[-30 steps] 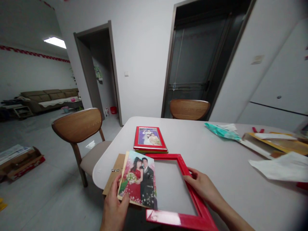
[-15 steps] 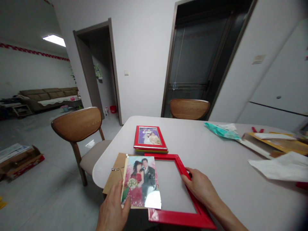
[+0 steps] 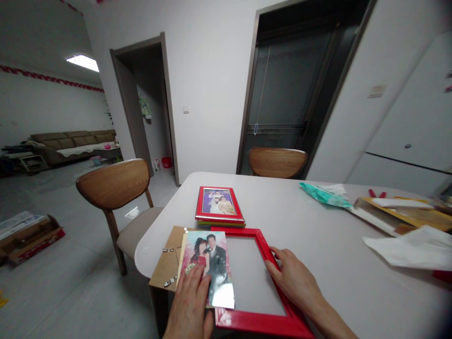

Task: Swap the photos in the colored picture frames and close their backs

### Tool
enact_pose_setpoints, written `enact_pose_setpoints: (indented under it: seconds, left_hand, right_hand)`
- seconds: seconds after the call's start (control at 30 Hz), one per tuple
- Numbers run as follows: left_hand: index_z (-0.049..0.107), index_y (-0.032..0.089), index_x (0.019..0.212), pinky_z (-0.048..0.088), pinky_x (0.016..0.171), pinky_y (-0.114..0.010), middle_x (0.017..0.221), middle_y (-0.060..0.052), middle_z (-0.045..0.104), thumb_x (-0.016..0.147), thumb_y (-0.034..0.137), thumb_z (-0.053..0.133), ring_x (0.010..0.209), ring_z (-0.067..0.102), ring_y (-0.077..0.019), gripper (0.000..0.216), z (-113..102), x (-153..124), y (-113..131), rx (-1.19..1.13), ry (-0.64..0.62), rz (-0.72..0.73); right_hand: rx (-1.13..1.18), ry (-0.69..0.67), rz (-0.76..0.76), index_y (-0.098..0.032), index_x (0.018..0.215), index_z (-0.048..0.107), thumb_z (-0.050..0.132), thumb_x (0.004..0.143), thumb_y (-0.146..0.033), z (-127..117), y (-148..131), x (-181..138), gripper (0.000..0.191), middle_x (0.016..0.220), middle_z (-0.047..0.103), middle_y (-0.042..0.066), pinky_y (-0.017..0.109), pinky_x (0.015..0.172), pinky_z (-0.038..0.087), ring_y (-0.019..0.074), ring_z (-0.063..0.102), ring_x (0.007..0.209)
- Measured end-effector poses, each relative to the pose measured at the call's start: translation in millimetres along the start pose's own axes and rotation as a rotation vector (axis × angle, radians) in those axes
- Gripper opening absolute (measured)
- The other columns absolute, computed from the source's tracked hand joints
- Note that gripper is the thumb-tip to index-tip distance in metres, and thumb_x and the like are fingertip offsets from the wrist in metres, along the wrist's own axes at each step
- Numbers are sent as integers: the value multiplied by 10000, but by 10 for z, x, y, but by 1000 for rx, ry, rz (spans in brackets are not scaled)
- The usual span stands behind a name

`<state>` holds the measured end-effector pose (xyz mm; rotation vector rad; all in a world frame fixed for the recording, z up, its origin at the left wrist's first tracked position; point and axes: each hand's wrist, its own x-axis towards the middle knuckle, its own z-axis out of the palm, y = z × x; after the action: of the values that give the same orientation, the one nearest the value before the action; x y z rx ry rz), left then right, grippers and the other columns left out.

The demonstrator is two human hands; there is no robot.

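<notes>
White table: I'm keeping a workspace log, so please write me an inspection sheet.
Surface: white table with rounded corner.
Job's things: glossy rectangular photo overlapping red rectangular frame; flat brown board with metal clips, partly beneath photo.
Clutter: red-framed picture beyond; teal wrapper, white sheet at right.
Left hand: resting on photo.
Right hand: gripping frame's right side.
Cables: nothing seen.
Surroundings: brown wooden chair at left; cardboard box on floor.

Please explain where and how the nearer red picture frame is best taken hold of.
I would grip the nearer red picture frame by its right bar, coming from the right, where the right hand is. The bar is narrow and borders the opening, so thumb and fingers can probably pinch it. The left side suits less: the wedding photo overlaps it, under the left hand.
</notes>
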<state>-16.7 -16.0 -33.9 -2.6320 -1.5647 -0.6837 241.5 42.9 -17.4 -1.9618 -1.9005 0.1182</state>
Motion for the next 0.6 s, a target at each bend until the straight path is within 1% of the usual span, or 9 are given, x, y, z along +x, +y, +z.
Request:
enact_pose_setpoints:
  seconds: [0.17,0.27,0.33,0.4,0.43,0.5,0.57,0.6]
  left_hand:
    - [451,169,1155,380,897,-484,1227,-118,463,653,103,452,1120,419,-278,506,-1,52,-2,49,5,21]
    - [455,186,1157,405,890,-437,1208,-91,489,670,86,428,1102,446,-249,497,-48,70,-26,43,78,33]
    - [473,198,1143,401,903,-400,1191,-65,510,695,91,406,1095,457,-224,466,-145,105,-51,-16,153,7]
    - [504,210,1115,394,914,-364,1158,-40,541,732,124,387,1073,479,-205,410,-294,162,-73,-142,248,-82]
    - [521,214,1095,397,909,-349,1130,-32,562,752,154,381,1053,497,-202,375,-378,196,-77,-226,298,-160]
    - [553,205,1053,414,878,-333,1064,-28,603,782,239,387,999,533,-213,319,-529,266,-60,-428,391,-362]
    - [562,180,1030,439,824,-325,987,-32,636,789,334,409,937,563,-227,325,-614,330,5,-687,455,-553]
    - [556,165,1031,448,800,-323,958,-37,645,785,375,419,911,573,-231,351,-622,358,58,-841,472,-618]
  right_hand:
    - [55,105,-135,-126,1000,562,420,729,-252,55,-71,-26,331,1007,554,120,331,856,355,217,485,941]
    - [179,153,-194,-151,996,569,443,711,-254,32,-191,-32,329,1016,560,106,364,868,356,219,482,951]
    - [301,139,-200,-166,994,571,444,708,-272,-36,-314,-56,330,1021,563,98,367,833,390,215,496,936]
    - [446,57,-188,-182,985,574,434,719,-298,-130,-462,-102,322,1003,573,89,338,735,444,200,530,866]
    - [526,-1,-185,-188,972,579,431,726,-309,-177,-538,-130,312,986,582,84,318,693,456,190,543,829]
    - [701,-131,-171,-186,940,594,433,734,-324,-239,-678,-189,296,933,605,76,289,658,458,172,558,777]
    - [894,-292,-113,-164,932,596,451,730,-340,-237,-784,-238,305,875,623,74,279,637,454,163,568,736]
    - [998,-383,-60,-149,939,589,462,725,-351,-211,-822,-255,321,855,627,75,274,610,454,158,573,705]
